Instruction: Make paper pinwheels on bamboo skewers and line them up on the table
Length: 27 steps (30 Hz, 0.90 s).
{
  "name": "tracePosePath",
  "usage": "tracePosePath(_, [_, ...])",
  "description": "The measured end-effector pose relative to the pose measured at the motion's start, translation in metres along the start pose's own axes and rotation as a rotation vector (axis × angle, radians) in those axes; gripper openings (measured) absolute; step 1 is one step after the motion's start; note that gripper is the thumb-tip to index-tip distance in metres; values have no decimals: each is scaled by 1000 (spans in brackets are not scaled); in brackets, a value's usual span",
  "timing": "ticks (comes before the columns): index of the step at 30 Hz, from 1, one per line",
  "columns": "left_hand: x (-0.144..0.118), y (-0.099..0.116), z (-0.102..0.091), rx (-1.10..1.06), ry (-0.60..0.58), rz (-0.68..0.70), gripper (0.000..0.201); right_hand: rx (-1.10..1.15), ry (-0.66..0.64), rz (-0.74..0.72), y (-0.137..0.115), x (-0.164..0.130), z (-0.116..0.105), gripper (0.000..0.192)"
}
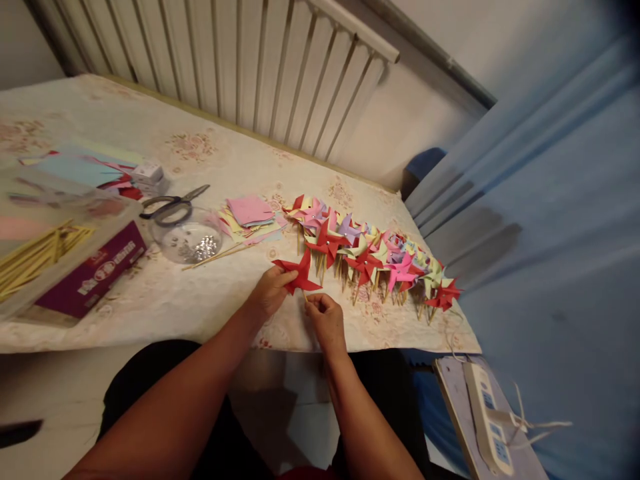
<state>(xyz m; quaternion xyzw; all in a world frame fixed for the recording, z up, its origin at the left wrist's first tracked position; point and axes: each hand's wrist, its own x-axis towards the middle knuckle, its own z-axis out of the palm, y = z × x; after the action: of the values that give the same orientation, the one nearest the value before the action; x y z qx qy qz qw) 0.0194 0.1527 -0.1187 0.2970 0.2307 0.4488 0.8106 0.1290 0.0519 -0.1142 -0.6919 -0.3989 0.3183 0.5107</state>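
A red paper pinwheel (302, 272) is between my two hands, above the front part of the table. My left hand (270, 291) is closed on one of its paper blades. Below the pinwheel, my right hand (326, 319) pinches its thin wooden stick, most of which is hidden by the fingers. Just beyond and to the right lies a long row of finished pinwheels (367, 263) in red, pink, yellow and purple, their sticks pointing toward me. A stack of cut paper squares (250, 211), pink on top, lies behind my left hand.
Left of the squares are a clear round dish (175, 243) with small shiny pins, and scissors (175, 203). A clear box (65, 267) of wooden sticks stands at the left, near small white boxes (148, 175). A power strip (487, 417) lies at the lower right, beside a blue curtain (550, 200).
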Motion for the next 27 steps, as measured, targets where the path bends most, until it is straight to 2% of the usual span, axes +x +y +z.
tracePosePath(7, [2, 5, -1, 37, 72, 66, 21, -227, 51, -159, 18, 0, 5, 16])
tracePosePath(14, [5, 4, -5, 111, 117, 60, 25, -380, 28, -369, 32, 2, 8, 15])
tracePosePath(22, [4, 2, -17, 149, 74, 61, 33, -326, 61, -359, 35, 9, 7, 14])
tracePosePath(27, [2, 5, -24, 210, 101, 32, 37, -315, 69, -368, 36, 10, 8, 14])
